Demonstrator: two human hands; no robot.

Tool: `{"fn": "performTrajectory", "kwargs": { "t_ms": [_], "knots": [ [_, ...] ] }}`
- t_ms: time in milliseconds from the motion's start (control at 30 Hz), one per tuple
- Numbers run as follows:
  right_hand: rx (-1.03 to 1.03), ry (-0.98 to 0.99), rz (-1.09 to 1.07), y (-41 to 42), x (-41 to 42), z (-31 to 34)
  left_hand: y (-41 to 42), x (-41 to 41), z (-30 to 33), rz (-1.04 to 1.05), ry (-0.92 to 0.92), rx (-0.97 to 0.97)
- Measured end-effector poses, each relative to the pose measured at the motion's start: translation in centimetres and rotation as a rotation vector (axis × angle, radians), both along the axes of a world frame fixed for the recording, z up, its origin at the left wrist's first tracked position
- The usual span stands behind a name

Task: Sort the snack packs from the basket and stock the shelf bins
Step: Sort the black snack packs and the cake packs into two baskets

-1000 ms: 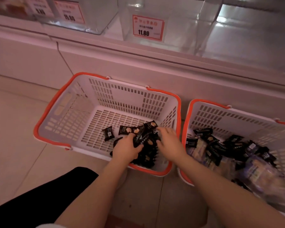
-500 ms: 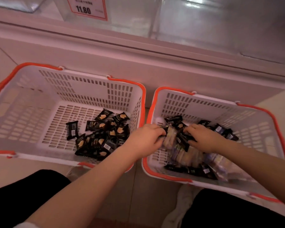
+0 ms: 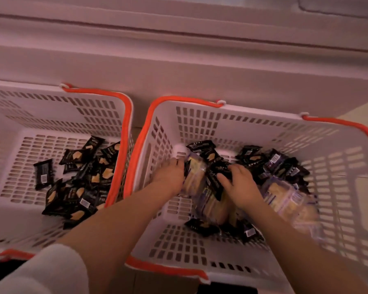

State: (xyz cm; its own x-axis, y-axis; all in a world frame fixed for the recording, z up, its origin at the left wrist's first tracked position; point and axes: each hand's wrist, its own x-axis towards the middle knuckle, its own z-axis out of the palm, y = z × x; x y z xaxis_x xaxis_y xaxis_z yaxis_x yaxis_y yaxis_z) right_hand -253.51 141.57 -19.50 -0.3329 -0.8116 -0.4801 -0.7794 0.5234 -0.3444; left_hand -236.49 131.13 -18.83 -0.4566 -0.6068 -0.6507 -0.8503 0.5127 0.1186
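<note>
Two white baskets side by side: left basket (image 3: 123,115) has only black packs (image 3: 77,181), right basket (image 3: 263,117) a mixed heap. Sorting underway. Left hand (image 3: 170,177) curled among clear packs (image 3: 197,177), hold unclear; right hand (image 3: 240,183) pinches a black pack (image 3: 221,170). Next, probably carry it left.

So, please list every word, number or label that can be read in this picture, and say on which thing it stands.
None can be read for certain.
Black snack packs in the left basket: pale lettering and white barcode stickers, too small and blurred.
Black packs and clear packs in the right basket: print blurred.
No price tag is in view.
</note>
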Motion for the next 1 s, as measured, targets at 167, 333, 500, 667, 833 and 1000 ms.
{"fn": "performTrajectory", "kwargs": {
  "t_ms": [167,333,500,667,833,1000],
  "knots": [
    [0.092,0.058,0.092,-2.7,0.0,-2.7,-1.3,-1.6,-2.8,0.057,0.115,0.031],
    [0.112,0.07,0.091,-2.9,-0.2,-4.0,-2.2,-1.8,-4.4,0.02,0.061,0.026],
    [0.149,0.104,0.072,-2.9,-0.6,-4.4,-2.8,-2.4,-4.4,-0.051,0.075,-0.087],
    [0.141,0.049,0.098,-2.1,-0.7,-4.4,-3.5,-4.5,-4.0,0.134,0.5,-0.151],
    [0.108,-0.026,0.126,-0.8,-1.1,-3.7,-3.4,-6.3,-5.3,0.163,0.465,-0.123],
    [0.135,-0.011,0.242,-1.1,-1.5,-2.4,-2.8,-7.1,-6.6,0.062,0.322,-0.173]
  ]
}}
